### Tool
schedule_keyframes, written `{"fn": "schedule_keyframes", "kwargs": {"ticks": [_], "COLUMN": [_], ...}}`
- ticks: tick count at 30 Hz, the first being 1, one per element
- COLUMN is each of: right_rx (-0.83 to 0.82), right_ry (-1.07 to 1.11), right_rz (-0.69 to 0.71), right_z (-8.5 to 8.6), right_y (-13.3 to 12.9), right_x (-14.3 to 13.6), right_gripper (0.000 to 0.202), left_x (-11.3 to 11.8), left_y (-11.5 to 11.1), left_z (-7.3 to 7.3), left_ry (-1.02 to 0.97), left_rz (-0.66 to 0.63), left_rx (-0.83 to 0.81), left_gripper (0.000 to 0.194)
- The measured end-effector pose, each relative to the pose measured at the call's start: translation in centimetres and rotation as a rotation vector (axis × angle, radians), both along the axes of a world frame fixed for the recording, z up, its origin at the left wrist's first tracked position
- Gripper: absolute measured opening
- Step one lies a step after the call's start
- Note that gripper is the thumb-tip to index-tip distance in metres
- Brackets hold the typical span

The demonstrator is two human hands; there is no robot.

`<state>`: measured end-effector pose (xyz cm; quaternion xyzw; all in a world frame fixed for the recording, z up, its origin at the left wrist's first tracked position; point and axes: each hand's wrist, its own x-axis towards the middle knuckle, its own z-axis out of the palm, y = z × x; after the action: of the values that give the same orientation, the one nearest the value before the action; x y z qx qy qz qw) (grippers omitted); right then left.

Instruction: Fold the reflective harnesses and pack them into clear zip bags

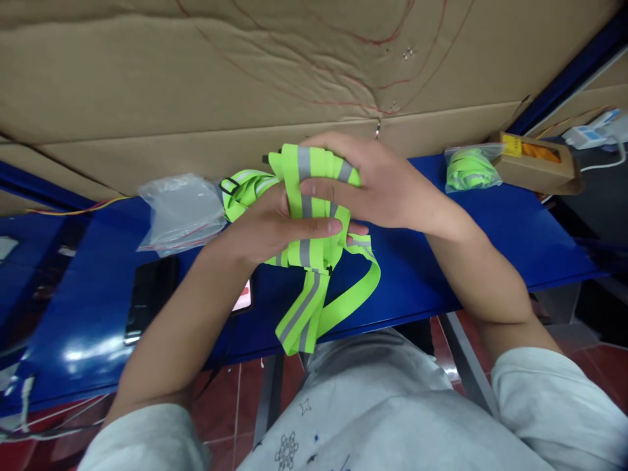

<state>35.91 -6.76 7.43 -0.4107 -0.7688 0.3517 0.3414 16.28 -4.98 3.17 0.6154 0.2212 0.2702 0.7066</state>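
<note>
Fingers (326,190) clasp flat, folded, grey-striped neon webbing (320,209).

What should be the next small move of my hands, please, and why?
Perhaps your right hand could gather the loop, your left hand steadying the strap: both hands grip its folded part, but the loop hangs loose near the edge of the table.

My left hand (269,229) and right hand (380,183) gripped folded neon strap (293,173), grey-striped; loose loop (354,301) hung below. On blue table (407,281): clear plastic bags (181,209) left, bagged neon bundle (470,170) right, beside cardboard box (537,170). Black flat object (150,294) lay near my left forearm (184,314).
</note>
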Motion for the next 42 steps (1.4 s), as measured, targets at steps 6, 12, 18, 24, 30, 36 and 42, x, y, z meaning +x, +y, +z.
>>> {"fn": "schedule_keyframes", "kwargs": {"ticks": [6, 12, 18, 24, 30, 36, 42], "right_rx": [0.164, -0.329, 0.054, -0.006, 0.147, 0.244, -0.255], "right_ry": [0.146, 0.149, 0.073, -0.213, -0.125, 0.035, 0.308], "right_rz": [-0.181, 0.034, -0.034, 0.182, 0.045, -0.102, 0.06], "right_z": [1.1, 0.7, -0.6, -0.2, -1.3, 0.2, 0.5], "right_y": [0.1, 1.4, 2.1, 0.8, 1.5, 0.8, 1.5], "right_x": [1.5, 2.4, 1.7, 1.3, 0.0, 1.2, 1.9], "right_gripper": [0.032, 0.033, 0.031, 0.039, 0.041, 0.041, 0.031], "left_x": [0.1, 0.3, 0.6, 0.8, 0.4, 0.7, 1.2], "left_y": [0.4, -0.3, -0.5, -0.1, 0.4, 0.2, -0.8], "left_z": [-0.3, -0.3, -0.1, -0.3, -0.6, -1.4, -1.9], "left_ry": [0.095, 0.122, 0.139, 0.152, 0.025, 0.095, 0.192], "left_rz": [-0.154, -0.193, -0.064, -0.01, -0.019, 0.001, -0.017], "left_rx": [0.026, 0.204, 0.262, 0.251, 0.034, -0.025, 0.18], "left_gripper": [0.036, 0.028, 0.026, 0.02, 0.028, 0.039, 0.034]}}
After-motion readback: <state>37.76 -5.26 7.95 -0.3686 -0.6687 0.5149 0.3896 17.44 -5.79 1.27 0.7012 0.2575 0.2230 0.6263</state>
